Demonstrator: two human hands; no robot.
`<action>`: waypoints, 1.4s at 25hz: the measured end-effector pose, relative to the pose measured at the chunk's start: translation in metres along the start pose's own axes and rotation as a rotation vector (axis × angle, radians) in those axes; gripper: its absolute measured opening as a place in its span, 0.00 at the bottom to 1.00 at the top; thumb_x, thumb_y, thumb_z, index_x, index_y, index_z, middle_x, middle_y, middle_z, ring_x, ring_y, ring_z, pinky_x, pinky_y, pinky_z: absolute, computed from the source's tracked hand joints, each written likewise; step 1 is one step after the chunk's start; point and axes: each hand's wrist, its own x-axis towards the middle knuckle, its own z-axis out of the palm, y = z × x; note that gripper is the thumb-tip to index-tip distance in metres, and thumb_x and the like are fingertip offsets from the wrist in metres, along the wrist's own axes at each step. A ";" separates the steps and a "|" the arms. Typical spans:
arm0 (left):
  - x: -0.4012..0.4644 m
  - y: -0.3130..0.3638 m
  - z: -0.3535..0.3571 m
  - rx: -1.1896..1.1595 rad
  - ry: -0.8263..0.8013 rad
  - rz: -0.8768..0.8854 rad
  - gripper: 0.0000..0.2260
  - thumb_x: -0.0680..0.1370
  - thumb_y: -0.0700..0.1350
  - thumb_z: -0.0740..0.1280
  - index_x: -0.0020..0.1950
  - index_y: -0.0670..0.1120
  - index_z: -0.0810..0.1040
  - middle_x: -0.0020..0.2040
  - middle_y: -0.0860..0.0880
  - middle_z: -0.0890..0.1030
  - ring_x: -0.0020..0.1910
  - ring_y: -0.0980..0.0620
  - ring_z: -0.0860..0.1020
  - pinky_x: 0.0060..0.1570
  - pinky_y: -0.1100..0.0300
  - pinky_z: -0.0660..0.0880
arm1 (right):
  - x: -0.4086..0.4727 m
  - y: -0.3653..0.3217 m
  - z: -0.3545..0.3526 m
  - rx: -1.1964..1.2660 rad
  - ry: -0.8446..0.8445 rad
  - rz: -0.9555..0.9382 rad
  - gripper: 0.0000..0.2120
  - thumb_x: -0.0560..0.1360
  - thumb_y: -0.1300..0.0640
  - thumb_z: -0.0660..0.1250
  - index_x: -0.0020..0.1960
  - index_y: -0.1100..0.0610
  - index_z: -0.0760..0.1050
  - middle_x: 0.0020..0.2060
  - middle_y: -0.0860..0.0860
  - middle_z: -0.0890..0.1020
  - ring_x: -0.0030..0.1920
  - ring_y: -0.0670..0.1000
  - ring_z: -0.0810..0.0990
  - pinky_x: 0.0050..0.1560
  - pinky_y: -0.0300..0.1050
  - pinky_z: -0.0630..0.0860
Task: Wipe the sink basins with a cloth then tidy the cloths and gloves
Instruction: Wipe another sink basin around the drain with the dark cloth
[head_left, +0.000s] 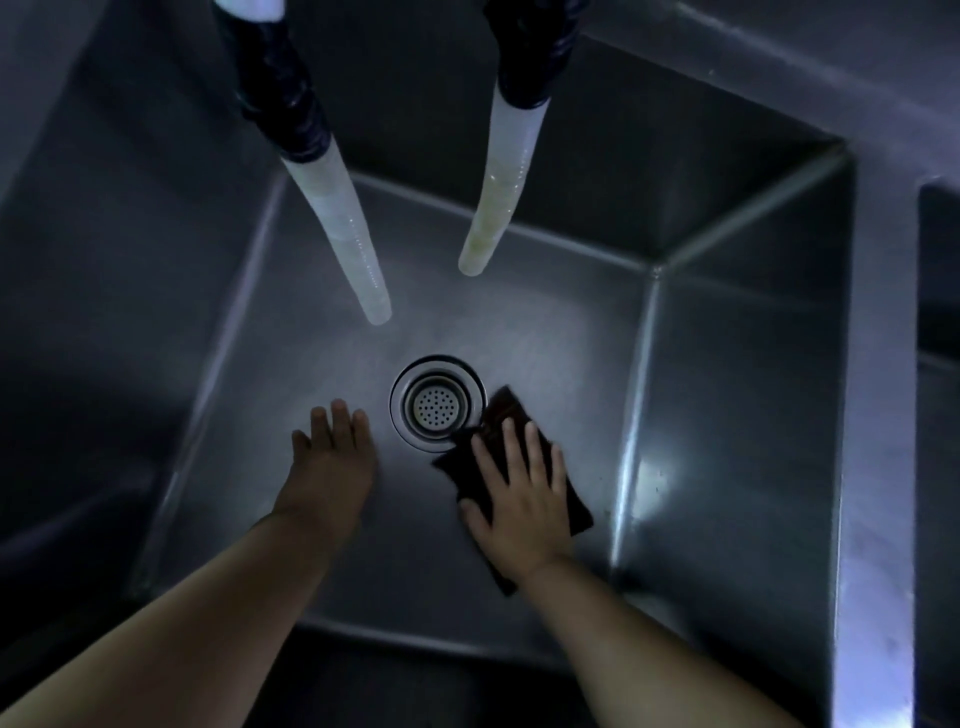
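Observation:
I look down into a deep steel sink basin (727, 395). A dark brown cloth (503, 415) lies flat on the basin floor just right of the round drain strainer (435, 404). My right hand (519, 493) presses down on the cloth with its fingers spread and straight. My left hand (332, 462) is left of the drain, fingers straight, resting on or just above the bare floor; it holds nothing. No gloves are in view.
Two pale hoses with dark upper sleeves hang over the basin, the left hose (343, 228) and the right hose (504, 187), ending above the floor behind the drain. A steel divider (878, 415) at the right separates a second basin (940, 291).

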 end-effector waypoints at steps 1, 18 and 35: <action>0.001 0.000 0.000 -0.008 0.007 -0.002 0.49 0.73 0.52 0.70 0.73 0.32 0.37 0.74 0.30 0.42 0.73 0.30 0.48 0.72 0.42 0.56 | 0.018 0.009 -0.004 -0.008 0.026 0.048 0.34 0.72 0.38 0.56 0.75 0.47 0.57 0.74 0.57 0.61 0.75 0.60 0.56 0.73 0.63 0.50; 0.007 0.000 0.006 0.037 0.011 0.017 0.53 0.71 0.57 0.71 0.73 0.32 0.37 0.74 0.29 0.43 0.73 0.30 0.49 0.70 0.43 0.58 | 0.107 0.096 -0.030 -0.029 0.103 0.346 0.33 0.76 0.41 0.51 0.77 0.53 0.52 0.76 0.60 0.54 0.76 0.61 0.50 0.75 0.57 0.43; -0.002 -0.013 0.013 -0.003 0.079 0.103 0.53 0.69 0.58 0.72 0.75 0.36 0.40 0.75 0.32 0.44 0.74 0.31 0.51 0.69 0.43 0.61 | -0.075 0.011 -0.007 -0.219 -0.181 -0.248 0.38 0.71 0.39 0.63 0.74 0.59 0.62 0.71 0.66 0.63 0.72 0.69 0.58 0.68 0.71 0.55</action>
